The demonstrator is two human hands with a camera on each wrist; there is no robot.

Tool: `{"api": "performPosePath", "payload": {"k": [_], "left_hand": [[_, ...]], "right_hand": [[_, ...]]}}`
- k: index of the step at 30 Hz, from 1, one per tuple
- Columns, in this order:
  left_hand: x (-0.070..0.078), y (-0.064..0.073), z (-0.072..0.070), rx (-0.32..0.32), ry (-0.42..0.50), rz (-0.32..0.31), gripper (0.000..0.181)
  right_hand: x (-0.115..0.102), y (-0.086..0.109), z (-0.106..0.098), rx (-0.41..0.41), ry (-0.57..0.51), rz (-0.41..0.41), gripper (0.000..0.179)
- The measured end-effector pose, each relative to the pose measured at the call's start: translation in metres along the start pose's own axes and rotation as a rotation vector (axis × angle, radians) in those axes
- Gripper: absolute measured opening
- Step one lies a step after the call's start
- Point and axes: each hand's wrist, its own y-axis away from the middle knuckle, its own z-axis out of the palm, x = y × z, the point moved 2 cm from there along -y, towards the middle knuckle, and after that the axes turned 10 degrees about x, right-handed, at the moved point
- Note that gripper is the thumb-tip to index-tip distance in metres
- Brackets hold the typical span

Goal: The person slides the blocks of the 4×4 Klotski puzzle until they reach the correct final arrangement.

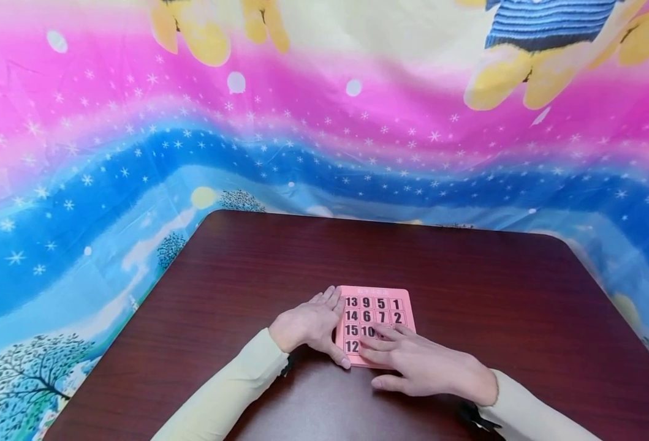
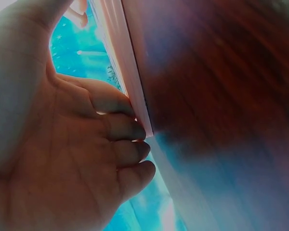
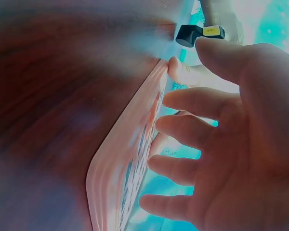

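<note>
A pink number sliding puzzle (image 1: pixel 380 296) with black numerals lies flat on the table. My left hand (image 1: pixel 310 323) rests along its left side, the fingers reaching toward the far left corner and the thumb at the near left corner. In the left wrist view, the fingertips (image 2: pixel 137 151) meet the puzzle's side. Over the puzzle's lower right part is my right hand (image 1: pixel 420 361), with fingers spread and extended across the tiles, hiding several of them. From the right wrist, the fingers (image 3: pixel 183 130) appear nearly straight above the puzzle's face, tips close to it.
The dark reddish-brown wooden table (image 1: pixel 484 282) has rounded far corners. Behind and around it hangs a colourful cloth (image 1: pixel 324 122) with snowflakes, trees and cartoon figures. A small black device (image 3: pixel 188 36) with a yellow label sits at the left wrist.
</note>
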Motion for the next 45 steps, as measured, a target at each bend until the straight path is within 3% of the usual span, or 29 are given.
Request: {"api": "performPosePath", "payload": {"k": [14,34,45], "left_hand": [[0.002,0.002,-0.001,-0.004,0.008,-0.004,0.131],[0.003,0.001,-0.001,-0.009,-0.008,-0.018,0.129],[0.002,0.000,-0.001,-0.004,-0.026,-0.016,0.130]], "right_hand": [[0.000,-0.010,0.007,-0.038,-0.017,-0.007,0.054],[0.011,0.013,-0.001,-0.045,-0.032,0.033,0.049],[0.015,-0.008,-0.005,-0.020,-0.048,0.082,0.054]]}}
